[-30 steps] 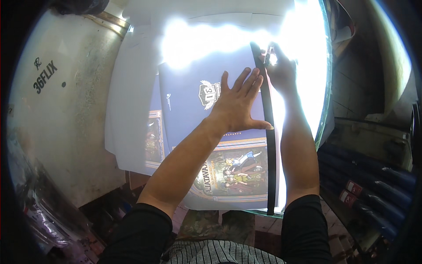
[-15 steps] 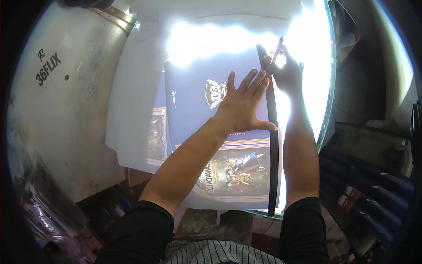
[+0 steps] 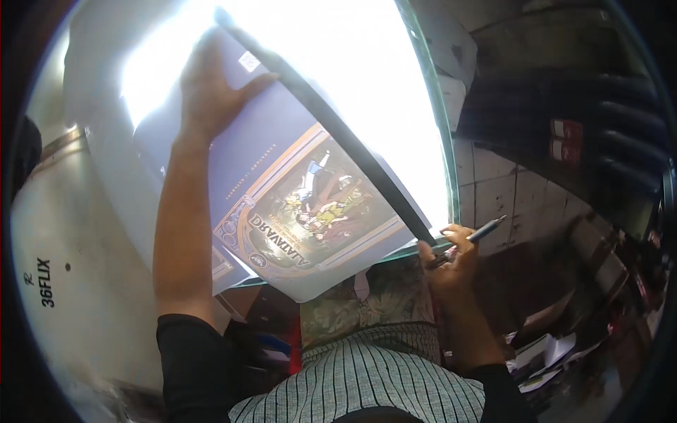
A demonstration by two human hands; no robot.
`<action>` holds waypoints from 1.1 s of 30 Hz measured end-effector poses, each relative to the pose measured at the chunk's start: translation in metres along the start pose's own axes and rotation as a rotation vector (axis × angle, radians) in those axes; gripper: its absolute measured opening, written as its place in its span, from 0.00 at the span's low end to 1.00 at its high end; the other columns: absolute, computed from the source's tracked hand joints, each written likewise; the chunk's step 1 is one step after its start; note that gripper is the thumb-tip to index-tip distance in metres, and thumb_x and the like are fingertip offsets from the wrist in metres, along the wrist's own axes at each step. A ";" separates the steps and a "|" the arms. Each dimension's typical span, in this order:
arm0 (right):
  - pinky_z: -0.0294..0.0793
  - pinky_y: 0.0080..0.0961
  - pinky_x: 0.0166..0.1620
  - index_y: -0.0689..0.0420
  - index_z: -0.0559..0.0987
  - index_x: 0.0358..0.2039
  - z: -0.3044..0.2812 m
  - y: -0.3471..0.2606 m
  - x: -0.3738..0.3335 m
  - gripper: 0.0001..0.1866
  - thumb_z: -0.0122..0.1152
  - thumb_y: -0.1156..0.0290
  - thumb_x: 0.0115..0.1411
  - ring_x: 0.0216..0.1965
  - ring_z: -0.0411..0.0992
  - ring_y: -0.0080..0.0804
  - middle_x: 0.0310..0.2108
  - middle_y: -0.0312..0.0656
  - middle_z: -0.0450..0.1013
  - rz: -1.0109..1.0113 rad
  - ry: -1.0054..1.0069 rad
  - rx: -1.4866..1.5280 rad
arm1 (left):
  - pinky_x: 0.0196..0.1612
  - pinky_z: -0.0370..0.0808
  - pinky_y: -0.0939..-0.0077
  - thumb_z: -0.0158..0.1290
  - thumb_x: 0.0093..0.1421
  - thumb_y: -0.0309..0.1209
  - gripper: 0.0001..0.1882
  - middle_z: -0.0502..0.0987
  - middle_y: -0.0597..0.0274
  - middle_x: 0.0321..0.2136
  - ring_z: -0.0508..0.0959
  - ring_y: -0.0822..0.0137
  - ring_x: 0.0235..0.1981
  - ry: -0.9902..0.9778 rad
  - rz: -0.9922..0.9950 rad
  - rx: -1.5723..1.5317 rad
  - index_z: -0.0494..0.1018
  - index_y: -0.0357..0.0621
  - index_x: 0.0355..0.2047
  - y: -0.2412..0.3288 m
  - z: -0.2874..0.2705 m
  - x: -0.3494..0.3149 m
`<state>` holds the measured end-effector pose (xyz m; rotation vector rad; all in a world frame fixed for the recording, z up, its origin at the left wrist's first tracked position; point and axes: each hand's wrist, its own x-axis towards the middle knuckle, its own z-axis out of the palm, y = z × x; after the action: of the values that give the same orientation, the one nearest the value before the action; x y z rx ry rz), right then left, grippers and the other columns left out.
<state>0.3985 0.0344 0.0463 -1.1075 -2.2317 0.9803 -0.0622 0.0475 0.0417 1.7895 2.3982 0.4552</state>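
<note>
A printed blue sheet (image 3: 247, 166) with a framed cartoon picture lies slanted on a brightly lit glass-edged table (image 3: 395, 141). Along its right side runs a long black straightedge (image 3: 338, 130). My left hand (image 3: 206, 92) rests flat on the sheet, thumb stretched out to the straightedge; its fingertips fade into the glare. My right hand (image 3: 455, 264) is at the straightedge's near end, by the table's front edge. Its fingers close around a slim grey pen-like tool (image 3: 486, 228) with its point up to the right; whether it is a pen or a craft knife I cannot tell.
Another printed sheet (image 3: 229, 271) peeks out under the left edge of the first. Dark wrapped rolls (image 3: 599, 134) lie beyond the table on the right. A pale panel (image 3: 92, 296) stands at left, and loose papers (image 3: 546, 352) lie low on the right.
My view has turned, so the sheet and straightedge now look slanted. My right hand with the tool has come from the straightedge's far end to its near end. My left hand is now farther up the sheet.
</note>
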 end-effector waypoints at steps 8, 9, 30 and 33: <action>0.59 0.41 0.49 0.52 0.71 0.47 0.022 0.003 -0.030 0.27 0.77 0.70 0.50 0.41 0.71 0.36 0.38 0.37 0.75 -0.031 0.146 -0.082 | 0.71 0.49 0.50 0.60 0.52 0.62 0.54 0.55 0.42 0.69 0.54 0.43 0.70 -0.059 -0.103 0.084 0.55 0.42 0.70 0.009 0.006 0.005; 0.60 0.41 0.49 0.52 0.71 0.47 0.022 0.004 -0.030 0.27 0.77 0.70 0.50 0.41 0.71 0.36 0.38 0.38 0.75 -0.031 0.150 -0.081 | 0.71 0.49 0.49 0.60 0.52 0.62 0.54 0.56 0.42 0.69 0.54 0.43 0.70 -0.048 -0.109 0.081 0.55 0.42 0.70 0.010 0.007 0.005; 0.59 0.40 0.51 0.52 0.72 0.47 0.019 0.003 -0.025 0.26 0.77 0.73 0.50 0.42 0.72 0.37 0.39 0.39 0.76 0.026 0.111 -0.053 | 0.71 0.44 0.43 0.59 0.52 0.65 0.53 0.54 0.44 0.69 0.49 0.44 0.71 0.018 -0.067 0.182 0.56 0.51 0.70 -0.006 0.017 0.007; 0.59 0.40 0.51 0.53 0.73 0.46 0.019 0.003 -0.025 0.26 0.77 0.73 0.49 0.42 0.72 0.37 0.39 0.39 0.76 0.021 0.111 -0.051 | 0.71 0.44 0.44 0.59 0.52 0.66 0.53 0.54 0.44 0.69 0.50 0.44 0.71 0.032 -0.058 0.189 0.56 0.51 0.70 -0.008 0.018 0.006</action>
<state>0.4014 0.0081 0.0301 -1.1806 -2.1707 0.8539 -0.0664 0.0539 0.0230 1.7908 2.5847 0.2600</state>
